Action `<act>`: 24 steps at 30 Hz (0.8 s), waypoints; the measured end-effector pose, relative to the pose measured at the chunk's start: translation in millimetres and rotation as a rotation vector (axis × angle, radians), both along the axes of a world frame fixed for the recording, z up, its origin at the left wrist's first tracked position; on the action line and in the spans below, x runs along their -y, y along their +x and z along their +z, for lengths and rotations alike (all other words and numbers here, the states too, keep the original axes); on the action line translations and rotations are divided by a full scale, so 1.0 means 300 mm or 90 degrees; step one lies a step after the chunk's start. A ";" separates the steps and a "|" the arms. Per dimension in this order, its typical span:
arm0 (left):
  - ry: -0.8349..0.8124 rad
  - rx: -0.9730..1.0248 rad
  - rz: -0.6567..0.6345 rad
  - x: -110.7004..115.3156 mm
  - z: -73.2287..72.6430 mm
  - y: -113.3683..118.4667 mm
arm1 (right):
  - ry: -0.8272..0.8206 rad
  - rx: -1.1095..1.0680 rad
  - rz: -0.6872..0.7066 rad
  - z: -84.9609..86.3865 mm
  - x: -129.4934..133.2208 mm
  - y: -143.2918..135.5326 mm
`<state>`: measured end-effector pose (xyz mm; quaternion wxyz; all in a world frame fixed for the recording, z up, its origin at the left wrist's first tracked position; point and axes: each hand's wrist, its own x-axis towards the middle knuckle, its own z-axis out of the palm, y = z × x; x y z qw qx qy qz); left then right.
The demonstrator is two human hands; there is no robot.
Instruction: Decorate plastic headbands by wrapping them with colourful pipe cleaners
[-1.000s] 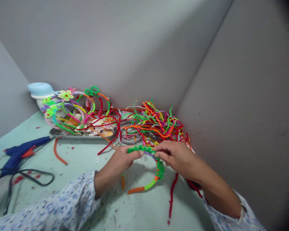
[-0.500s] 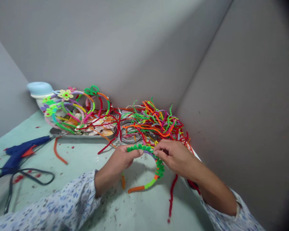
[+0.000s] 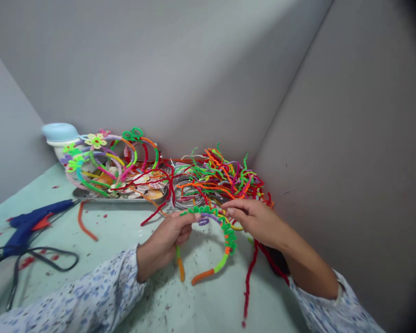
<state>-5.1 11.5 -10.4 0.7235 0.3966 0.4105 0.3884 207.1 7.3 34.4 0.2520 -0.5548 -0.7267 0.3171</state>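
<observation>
A headband (image 3: 222, 264) wrapped in orange, lime, green and purple pipe cleaner hangs over the table, with looped green trim along its top and right side. My left hand (image 3: 169, 236) pinches it at the upper left between thumb and fingers. Just off its upper right side is my right hand (image 3: 251, 217), thumb and index finger close together; whether anything thin lies between them is too small to tell. A small purple curl (image 3: 203, 222) shows under the top of the band.
A metal tray (image 3: 114, 200) holds shells and several finished headbands (image 3: 156, 157). Beside it lie coiled wire (image 3: 183, 203) and tangled pipe cleaners (image 3: 225, 171). At left are a blue glue gun (image 3: 24, 224) with its cord and a white container with a blue lid (image 3: 60, 132).
My right hand has come off the band and moved slightly right. The band's lower end has shifted a little right and down, and the purple curl now shows.
</observation>
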 end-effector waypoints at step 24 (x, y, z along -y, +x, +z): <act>-0.009 0.060 -0.010 -0.012 -0.032 0.012 | -0.100 -0.182 -0.010 -0.084 -0.041 -0.028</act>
